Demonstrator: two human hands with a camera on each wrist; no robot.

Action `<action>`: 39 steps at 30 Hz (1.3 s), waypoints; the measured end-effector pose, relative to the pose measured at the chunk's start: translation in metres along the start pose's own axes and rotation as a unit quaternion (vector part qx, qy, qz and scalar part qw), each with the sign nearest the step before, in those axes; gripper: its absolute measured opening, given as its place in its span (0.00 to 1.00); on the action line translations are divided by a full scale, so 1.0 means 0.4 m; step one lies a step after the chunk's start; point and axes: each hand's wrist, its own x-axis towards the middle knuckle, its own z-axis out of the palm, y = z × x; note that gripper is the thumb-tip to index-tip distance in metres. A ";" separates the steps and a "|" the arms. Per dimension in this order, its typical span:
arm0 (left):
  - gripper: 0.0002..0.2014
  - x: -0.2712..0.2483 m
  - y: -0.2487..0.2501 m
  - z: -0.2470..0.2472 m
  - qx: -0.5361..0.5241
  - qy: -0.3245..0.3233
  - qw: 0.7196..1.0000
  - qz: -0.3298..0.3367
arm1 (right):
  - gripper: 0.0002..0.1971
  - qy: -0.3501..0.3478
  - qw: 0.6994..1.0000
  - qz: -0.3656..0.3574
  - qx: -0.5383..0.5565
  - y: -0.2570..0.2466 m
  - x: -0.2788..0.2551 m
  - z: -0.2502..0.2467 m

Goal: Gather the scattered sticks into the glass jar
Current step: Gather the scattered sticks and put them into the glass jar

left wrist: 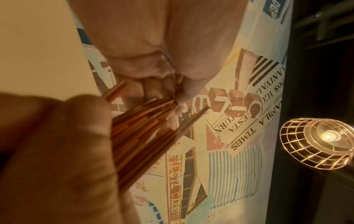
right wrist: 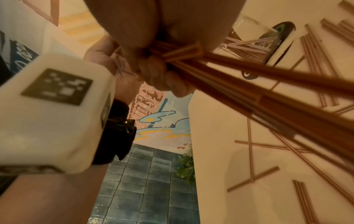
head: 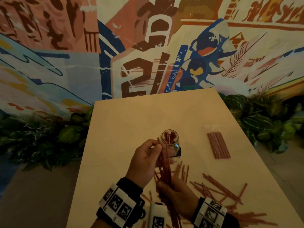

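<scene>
The glass jar (head: 170, 139) stands upright mid-table with several red sticks inside; its lower body (right wrist: 249, 37) also shows in the right wrist view. My left hand (head: 156, 145) pinches the top of one stick beside the jar's mouth. My right hand (head: 172, 191), nearer to me, grips a bundle of sticks (head: 164, 168) that leans up towards the jar. In the right wrist view its fingers (right wrist: 164, 71) curl round that bundle (right wrist: 239, 84). Loose sticks (head: 218, 189) lie scattered on the table to the right.
A neat pack of sticks (head: 218, 145) in clear wrap lies right of the jar. The pale table (head: 131, 116) ends near a painted wall (head: 148, 46), with leafy plants (head: 263, 122) on both sides. A caged lamp (left wrist: 316, 136) hangs overhead.
</scene>
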 end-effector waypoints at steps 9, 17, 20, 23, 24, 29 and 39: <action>0.25 -0.001 -0.016 -0.011 0.005 -0.066 0.992 -0.104 | 0.16 -0.009 0.998 0.007 0.058 -0.007 0.015 -0.006; 0.36 -0.035 -0.220 -0.046 -0.312 0.052 0.869 -0.381 | 0.16 0.131 0.962 -0.216 0.104 -0.090 0.010 -0.026; 0.34 -0.080 -0.251 0.002 -0.396 0.037 0.809 -0.433 | 0.10 0.140 0.949 -0.269 0.089 -0.101 0.004 -0.006; 0.28 -0.097 -0.225 0.059 -0.472 0.037 0.789 -0.392 | 0.07 0.136 0.957 -0.254 0.036 -0.063 0.005 0.008; 0.25 -0.096 -0.217 0.074 -0.488 0.044 0.787 -0.375 | 0.08 0.134 0.959 -0.246 0.029 -0.048 0.007 0.010; 0.20 -0.085 -0.187 0.109 -0.517 0.040 0.798 -0.307 | 0.09 0.143 0.956 -0.255 -0.013 -0.038 -0.009 -0.002; 0.17 -0.084 -0.188 0.127 -0.492 0.024 0.816 -0.302 | 0.14 0.169 0.952 -0.234 -0.098 -0.034 -0.011 -0.010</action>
